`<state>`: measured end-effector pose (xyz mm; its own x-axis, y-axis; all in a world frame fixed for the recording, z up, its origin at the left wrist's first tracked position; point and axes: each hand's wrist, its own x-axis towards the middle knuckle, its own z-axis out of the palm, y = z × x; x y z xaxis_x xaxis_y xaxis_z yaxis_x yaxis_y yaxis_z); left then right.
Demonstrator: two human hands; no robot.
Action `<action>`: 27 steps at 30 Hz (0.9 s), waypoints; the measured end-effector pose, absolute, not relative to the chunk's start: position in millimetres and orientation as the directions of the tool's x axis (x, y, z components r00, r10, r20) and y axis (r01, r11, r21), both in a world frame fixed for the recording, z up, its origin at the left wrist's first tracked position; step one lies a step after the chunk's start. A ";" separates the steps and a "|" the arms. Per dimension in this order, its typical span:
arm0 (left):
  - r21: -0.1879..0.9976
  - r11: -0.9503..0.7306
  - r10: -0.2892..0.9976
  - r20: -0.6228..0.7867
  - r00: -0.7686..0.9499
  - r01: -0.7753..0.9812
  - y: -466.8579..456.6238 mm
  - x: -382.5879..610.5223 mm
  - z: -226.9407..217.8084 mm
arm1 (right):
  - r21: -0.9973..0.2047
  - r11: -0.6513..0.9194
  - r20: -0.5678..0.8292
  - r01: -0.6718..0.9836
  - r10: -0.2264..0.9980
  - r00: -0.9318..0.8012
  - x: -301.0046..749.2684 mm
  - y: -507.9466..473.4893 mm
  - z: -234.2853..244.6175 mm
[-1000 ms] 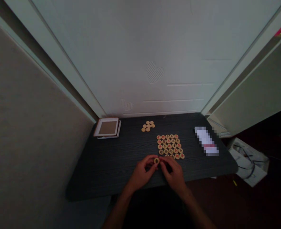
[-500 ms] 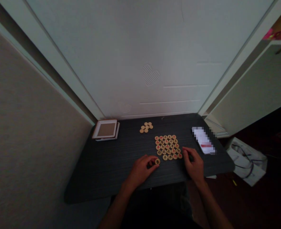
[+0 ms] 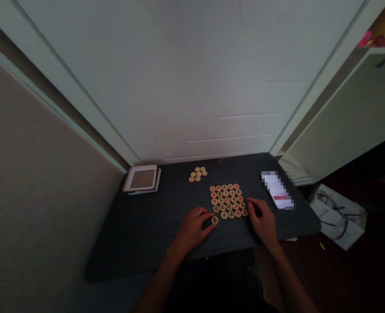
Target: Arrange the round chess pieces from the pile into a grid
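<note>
Between the thumb and forefinger of my left hand is a round wooden Chinese chess piece with a black character. It is at the front left corner of a grid of similar face-up pieces, marked in red and black and set in several rows. A small gap parts it from the nearest piece in the front row. My right hand rests just right of the grid, fingers curled and close to the front right piece; whether its fingertips hold anything is hidden.
Several blank-side-up pieces lie at the back of the dark table. A shallow box with its lid sits at the back left. A phone lies on the right. Beyond the right edge stands a white box with cables.
The view has shifted slightly. My left hand's piece has come a little closer to the front row, at its left end. My right hand has hardly moved.
</note>
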<state>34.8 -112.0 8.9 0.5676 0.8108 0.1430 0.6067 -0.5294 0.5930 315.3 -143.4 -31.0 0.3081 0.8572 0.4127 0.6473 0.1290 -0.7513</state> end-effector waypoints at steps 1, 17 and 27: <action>0.591 -0.532 0.810 0.144 0.569 0.607 -112.2 35.0 9.6 | -0.753 0.127 0.410 0.645 0.858 0.310 315.4 -143.4 -31.0; 0.601 -0.567 0.794 0.216 0.568 0.564 -111.4 36.9 3.6 | -0.756 0.106 0.386 0.646 0.869 0.310 312.9 -143.7 -24.7; 0.569 -0.568 0.800 0.211 0.561 0.595 -110.9 40.7 1.8 | -0.759 0.111 0.389 0.642 0.867 0.310 313.9 -143.5 -27.2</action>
